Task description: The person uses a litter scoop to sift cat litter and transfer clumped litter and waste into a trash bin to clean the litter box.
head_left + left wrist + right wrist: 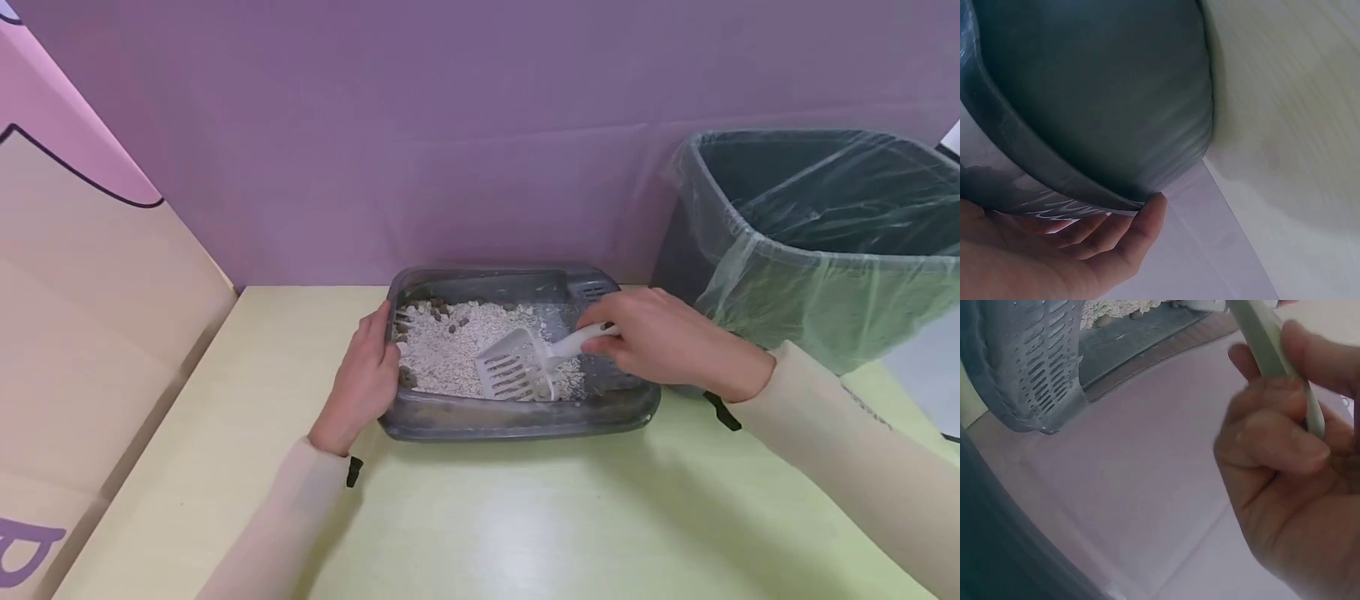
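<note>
A dark grey litter box point(517, 421) sits on the table against the purple wall, with pale litter point(450, 354) heaped toward its left side. Several brown clumps point(438, 307) show at the litter's far left. My left hand point(363, 367) grips the box's left rim; in the left wrist view its fingers point(1141, 234) curl at the rim's edge. With my right hand point(660, 337) I hold a white slotted litter scoop point(517, 367) by its handle point(1266, 344). The scoop's head is tilted low over the litter near the front wall, its slots facing me.
To the right stands a grey bin point(678, 242) lined with a clear plastic bag point(795, 292), close beside the litter box and my right forearm. A purple wall point(420, 125) rises right behind the box. The pale yellow table point(480, 517) extends in front.
</note>
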Action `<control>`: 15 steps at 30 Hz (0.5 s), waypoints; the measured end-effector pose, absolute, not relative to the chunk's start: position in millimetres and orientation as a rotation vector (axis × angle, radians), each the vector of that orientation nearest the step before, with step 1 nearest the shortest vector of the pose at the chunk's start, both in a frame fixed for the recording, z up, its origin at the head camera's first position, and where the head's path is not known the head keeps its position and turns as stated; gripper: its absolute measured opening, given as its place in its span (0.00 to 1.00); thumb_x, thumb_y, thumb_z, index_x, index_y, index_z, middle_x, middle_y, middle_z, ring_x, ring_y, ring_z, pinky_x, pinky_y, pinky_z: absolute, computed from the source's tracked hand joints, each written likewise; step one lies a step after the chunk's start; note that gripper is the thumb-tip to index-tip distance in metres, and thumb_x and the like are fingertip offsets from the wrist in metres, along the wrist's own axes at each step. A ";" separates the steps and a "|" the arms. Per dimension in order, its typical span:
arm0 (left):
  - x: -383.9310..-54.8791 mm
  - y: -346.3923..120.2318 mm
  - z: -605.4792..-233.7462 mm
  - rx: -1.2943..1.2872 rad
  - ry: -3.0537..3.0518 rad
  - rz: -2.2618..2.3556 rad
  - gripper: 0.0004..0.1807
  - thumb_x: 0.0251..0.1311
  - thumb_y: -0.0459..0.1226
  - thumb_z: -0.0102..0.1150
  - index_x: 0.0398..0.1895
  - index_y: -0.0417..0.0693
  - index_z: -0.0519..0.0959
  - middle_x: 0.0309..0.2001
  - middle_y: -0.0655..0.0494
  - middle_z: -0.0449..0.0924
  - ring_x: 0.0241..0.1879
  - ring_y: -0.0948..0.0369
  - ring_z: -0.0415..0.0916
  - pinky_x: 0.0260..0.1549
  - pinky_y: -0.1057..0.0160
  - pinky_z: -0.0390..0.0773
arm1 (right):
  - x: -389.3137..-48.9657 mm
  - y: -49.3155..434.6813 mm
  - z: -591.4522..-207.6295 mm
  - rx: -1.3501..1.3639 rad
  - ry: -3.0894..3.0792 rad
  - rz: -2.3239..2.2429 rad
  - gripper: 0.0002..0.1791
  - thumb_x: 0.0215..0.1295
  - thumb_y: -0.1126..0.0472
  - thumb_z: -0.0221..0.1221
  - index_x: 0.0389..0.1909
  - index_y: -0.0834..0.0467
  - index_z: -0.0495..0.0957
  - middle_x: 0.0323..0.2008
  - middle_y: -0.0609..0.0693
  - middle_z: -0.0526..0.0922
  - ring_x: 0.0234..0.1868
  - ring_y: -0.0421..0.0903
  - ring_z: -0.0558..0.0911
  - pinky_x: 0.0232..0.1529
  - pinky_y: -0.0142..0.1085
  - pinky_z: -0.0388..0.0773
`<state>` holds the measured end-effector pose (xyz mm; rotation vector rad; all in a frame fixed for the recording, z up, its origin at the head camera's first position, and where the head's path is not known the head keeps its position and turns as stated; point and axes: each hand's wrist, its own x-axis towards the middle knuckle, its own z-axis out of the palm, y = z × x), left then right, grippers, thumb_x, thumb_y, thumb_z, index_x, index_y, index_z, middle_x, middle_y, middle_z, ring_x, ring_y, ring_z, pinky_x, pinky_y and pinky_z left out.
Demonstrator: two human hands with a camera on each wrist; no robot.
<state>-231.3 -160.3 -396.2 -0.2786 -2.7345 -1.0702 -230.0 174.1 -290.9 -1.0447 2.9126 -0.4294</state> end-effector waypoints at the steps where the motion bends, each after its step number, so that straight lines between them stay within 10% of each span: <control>1: -231.5 -160.6 -395.9 -0.279 -2.735 -1.066 0.31 0.69 0.36 0.31 0.74 0.39 0.45 0.70 0.41 0.50 0.68 0.49 0.49 0.63 0.48 0.54 | -232.2 172.5 -292.6 -1.018 2.879 -0.415 0.13 0.59 0.62 0.64 0.46 0.56 0.83 0.38 0.46 0.83 0.20 0.38 0.70 0.23 0.36 0.67; 15: -231.8 -158.5 -395.5 -0.258 -2.731 -1.045 0.31 0.68 0.35 0.32 0.74 0.39 0.46 0.69 0.40 0.51 0.68 0.49 0.51 0.63 0.49 0.55 | -235.6 131.2 -337.0 -1.017 2.525 -0.347 0.03 0.68 0.58 0.56 0.38 0.53 0.74 0.20 0.43 0.69 0.19 0.40 0.64 0.26 0.35 0.63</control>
